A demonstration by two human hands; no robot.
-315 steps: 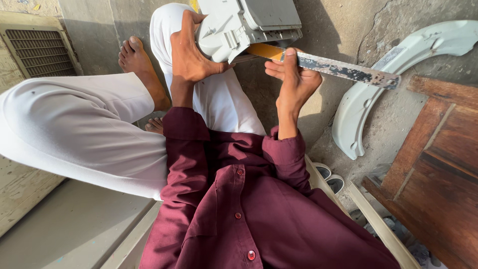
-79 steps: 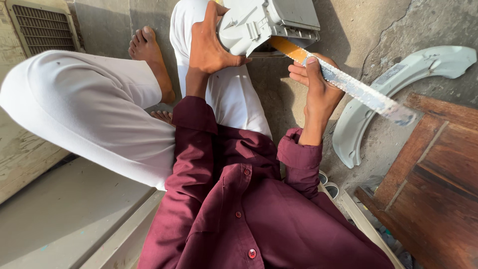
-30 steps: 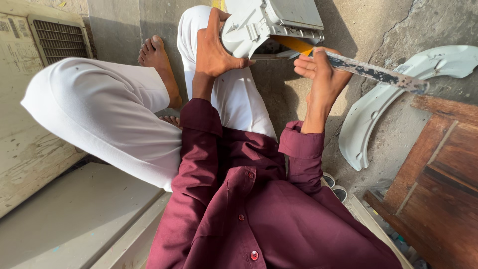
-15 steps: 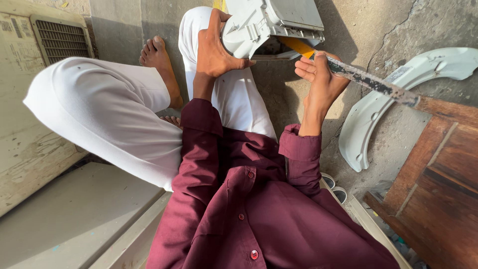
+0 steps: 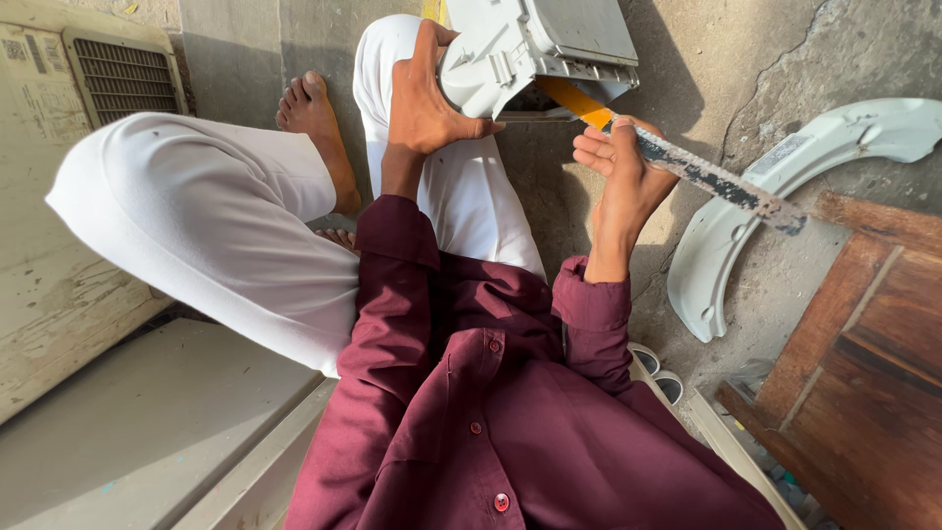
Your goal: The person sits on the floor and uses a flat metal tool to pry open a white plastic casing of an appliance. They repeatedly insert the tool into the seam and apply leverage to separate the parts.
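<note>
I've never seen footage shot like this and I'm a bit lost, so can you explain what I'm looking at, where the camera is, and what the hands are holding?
The camera sits on a person's head and looks down, so you see their own body from above: a maroon shirt, white trousers and a bare foot on a concrete floor.

The left hand grips a grey plastic housing, some kind of machine part, steadying it against the leg. The right hand holds a long flat metal blade, worn and stained, with a yellow-orange end that reaches under the housing.

Around them lie a curved white plastic piece on the floor, a brown wooden panel at the right, and a worn cream casing with a vent grille at the left.
</note>
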